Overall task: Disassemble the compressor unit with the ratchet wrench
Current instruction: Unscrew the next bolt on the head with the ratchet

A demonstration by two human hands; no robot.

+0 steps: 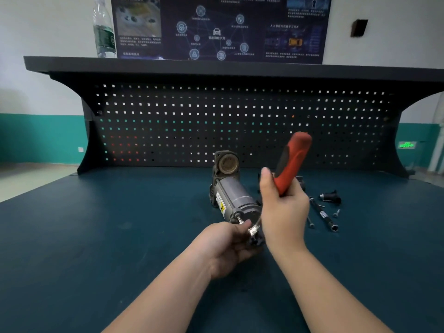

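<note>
One compressor lies on its side near the middle of the bench, cylinder end toward me, just in front of the pegboard.

My right hand is clenched round the red handle of the one ratchet wrench; the handle tilts up and away, and the wrench head is hidden behind the hand.

My left hand has its fingers curled on the metal fitting at the compressor's near end. I can't tell whether the wrench is seated on a bolt.

Risks, as I judge them: a half-seated socket could slip and round the bolt, and the round body could roll if my left hand loosens.

Loose parts on my right: one extension bar, two screws, one small black part.

One water bottle stands on the shelf.
</note>
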